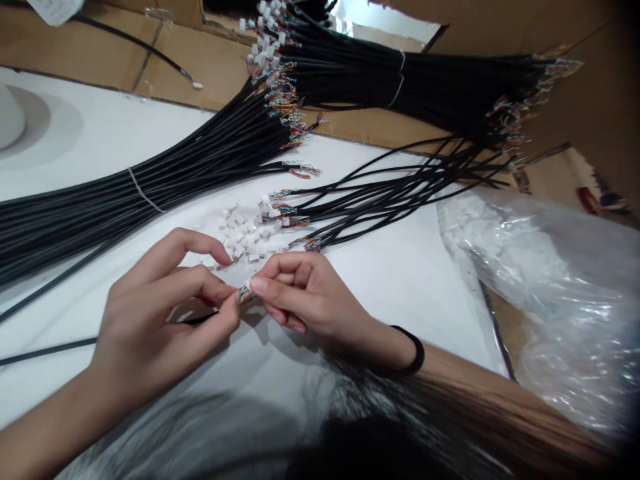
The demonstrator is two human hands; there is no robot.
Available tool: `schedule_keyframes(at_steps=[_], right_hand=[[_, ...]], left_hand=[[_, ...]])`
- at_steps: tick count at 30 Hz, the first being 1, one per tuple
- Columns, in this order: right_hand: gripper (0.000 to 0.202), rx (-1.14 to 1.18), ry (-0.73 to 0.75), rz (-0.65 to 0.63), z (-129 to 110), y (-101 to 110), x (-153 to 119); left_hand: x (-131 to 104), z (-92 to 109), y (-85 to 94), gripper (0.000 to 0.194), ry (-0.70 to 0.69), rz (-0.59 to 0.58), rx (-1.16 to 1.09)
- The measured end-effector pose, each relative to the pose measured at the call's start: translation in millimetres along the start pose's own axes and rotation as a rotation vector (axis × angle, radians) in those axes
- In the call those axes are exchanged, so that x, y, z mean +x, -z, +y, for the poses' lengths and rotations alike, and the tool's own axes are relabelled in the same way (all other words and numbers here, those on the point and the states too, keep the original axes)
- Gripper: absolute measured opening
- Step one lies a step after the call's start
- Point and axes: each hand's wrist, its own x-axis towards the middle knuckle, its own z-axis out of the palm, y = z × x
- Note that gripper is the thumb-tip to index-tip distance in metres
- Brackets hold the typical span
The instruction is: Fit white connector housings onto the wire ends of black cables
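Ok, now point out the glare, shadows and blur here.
Head view: glare streaks the clear bag at right; head view: soft shadows lie on the white table beneath the right hand; head view: hair blurs across the bottom; head view: the far right edge darkens to black.

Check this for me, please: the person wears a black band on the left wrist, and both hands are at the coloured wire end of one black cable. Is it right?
Not quite: the head view shows the black band on the right wrist. Both the left hand and right hand are indeed at the coloured wire end of one black cable.
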Motion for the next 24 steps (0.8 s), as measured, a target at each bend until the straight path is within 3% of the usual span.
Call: schedule_keyframes(at_steps=[19, 24], right_hand=[[0.014, -0.124, 0.103, 0.011, 4.4, 3.1, 2.4], [0.016, -0.113, 0.056, -0.005, 3.2, 4.9, 1.6]], left_hand=[[4.6, -5.0, -0.1, 0.012, -0.052, -0.105, -0.084], [6.5, -7.5, 2.4, 0.010, -0.065, -0.107, -0.070]])
